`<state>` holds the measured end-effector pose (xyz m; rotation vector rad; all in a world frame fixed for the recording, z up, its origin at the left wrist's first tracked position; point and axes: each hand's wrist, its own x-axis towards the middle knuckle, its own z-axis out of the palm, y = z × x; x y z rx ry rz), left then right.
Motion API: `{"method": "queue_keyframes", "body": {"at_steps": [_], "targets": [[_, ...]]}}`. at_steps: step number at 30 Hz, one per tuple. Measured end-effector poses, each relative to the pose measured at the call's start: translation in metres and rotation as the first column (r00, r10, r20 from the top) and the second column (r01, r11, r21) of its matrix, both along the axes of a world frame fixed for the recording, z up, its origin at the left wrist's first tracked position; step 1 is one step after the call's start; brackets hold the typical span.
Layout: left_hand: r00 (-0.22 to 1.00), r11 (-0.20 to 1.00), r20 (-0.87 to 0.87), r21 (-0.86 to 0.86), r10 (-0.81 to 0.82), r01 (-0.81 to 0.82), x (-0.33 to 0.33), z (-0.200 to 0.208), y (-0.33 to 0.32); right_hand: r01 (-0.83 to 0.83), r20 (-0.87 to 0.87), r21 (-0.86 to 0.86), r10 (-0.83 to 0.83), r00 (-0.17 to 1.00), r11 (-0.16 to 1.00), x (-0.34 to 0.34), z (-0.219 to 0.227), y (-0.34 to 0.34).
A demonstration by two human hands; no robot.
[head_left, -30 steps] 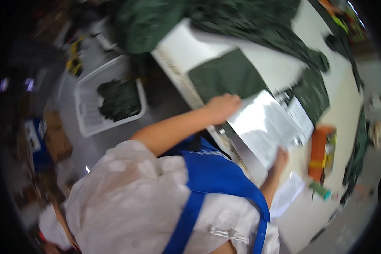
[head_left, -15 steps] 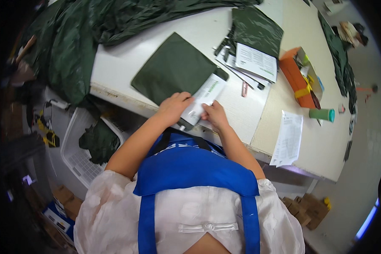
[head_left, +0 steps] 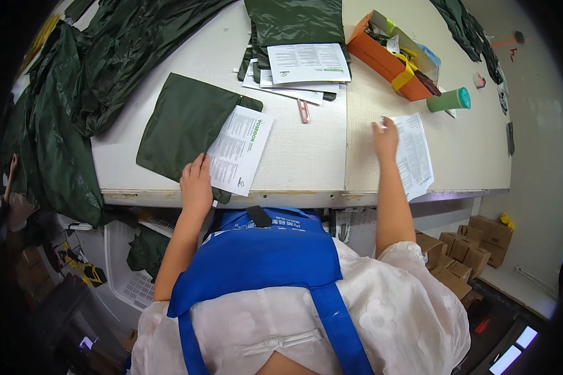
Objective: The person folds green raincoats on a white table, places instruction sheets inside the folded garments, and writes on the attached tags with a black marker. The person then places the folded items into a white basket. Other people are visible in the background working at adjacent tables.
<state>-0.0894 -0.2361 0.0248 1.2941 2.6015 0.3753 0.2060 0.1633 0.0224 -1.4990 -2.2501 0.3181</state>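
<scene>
My left hand (head_left: pixel 196 185) lies flat near the table's front edge, fingers on the lower corner of a printed white leaflet (head_left: pixel 240 149) that rests partly on a flat dark green fabric pouch (head_left: pixel 182 125). My right hand (head_left: pixel 385 138) reaches out to the right and touches the left edge of a stack of printed sheets (head_left: pixel 415 154), fingers spread. Neither hand grips anything.
The white table (head_left: pixel 306 147) also holds more leaflets on folded green pouches (head_left: pixel 296 39), an orange box of odds and ends (head_left: pixel 395 55), a green cylinder (head_left: pixel 449 100) and a red clip (head_left: pixel 304 111). Green fabric (head_left: pixel 75 81) hangs off the left. Cardboard boxes (head_left: pixel 466 250) stand on the floor at right.
Both hands were together on the leaflet by the pouch; now my right hand has moved right to the stack of sheets, while the left stays on the leaflet. The camera view has shifted.
</scene>
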Motion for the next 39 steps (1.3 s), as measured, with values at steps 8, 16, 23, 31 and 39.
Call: {"method": "queue_keyframes", "body": {"at_steps": [8,16,23,31,39], "targets": [[1.0,0.988,-0.009,0.152,-0.028,0.029,0.004,-0.003,-0.001,-0.29,-0.148,-0.148,0.269,0.952,0.946,-0.075,-0.014,-0.054],[0.991,0.991,-0.111,0.125,0.068,-0.054,0.002,0.001,0.002,-0.471,-0.107,-0.067,0.463,0.88,0.88,-0.144,0.016,-0.06],[0.896,0.856,0.073,0.273,0.437,-0.44,0.036,0.002,-0.034,-0.243,-0.018,0.325,0.263,0.965,0.914,-0.136,0.063,0.136],[0.568,0.579,0.563,0.184,0.6,-0.794,0.058,-0.015,-0.054,-0.26,0.377,-0.012,0.245,0.893,0.966,-0.158,0.037,0.293],[0.421,0.475,0.881,0.282,0.216,-0.834,0.058,0.048,-0.012,-0.688,-0.948,-0.123,0.12,0.294,0.715,-0.215,0.13,-0.009]]}}
